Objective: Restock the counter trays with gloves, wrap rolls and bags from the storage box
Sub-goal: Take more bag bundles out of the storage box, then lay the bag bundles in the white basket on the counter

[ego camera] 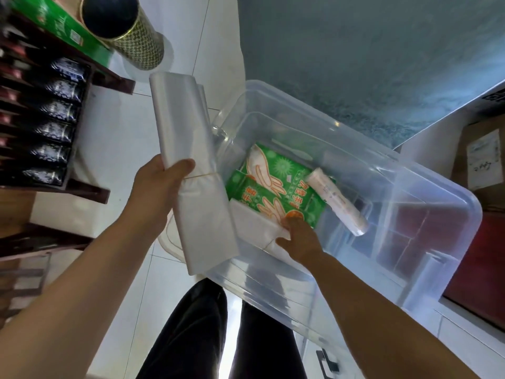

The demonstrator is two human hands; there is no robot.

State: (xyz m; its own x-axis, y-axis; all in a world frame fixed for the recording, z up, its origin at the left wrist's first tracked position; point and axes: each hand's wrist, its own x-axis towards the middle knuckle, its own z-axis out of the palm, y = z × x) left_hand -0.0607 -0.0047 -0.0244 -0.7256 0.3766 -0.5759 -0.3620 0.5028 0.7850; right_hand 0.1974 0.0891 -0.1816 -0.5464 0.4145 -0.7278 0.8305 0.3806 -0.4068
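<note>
A clear plastic storage box (410, 269) stands on the white floor in front of my legs. My left hand (161, 187) grips a long white bundle of plastic bags (188, 149) tied with a rubber band, held above the box's left rim. Inside the box my right hand (297, 236) pinches a second white bag bundle (254, 222) at the near left corner. Green packs of gloves (276, 187) lie flat on the box's bottom. A white wrap roll (336, 201) lies slanted to their right.
A dark wooden rack (90, 187) with several black-patterned packages (54, 129) stands at left. A green box (62, 26) and a gold patterned tube (128, 31) sit above it. A grey wall runs behind the box. Cardboard cartons (481, 170) and a red surface (481, 283) lie at right.
</note>
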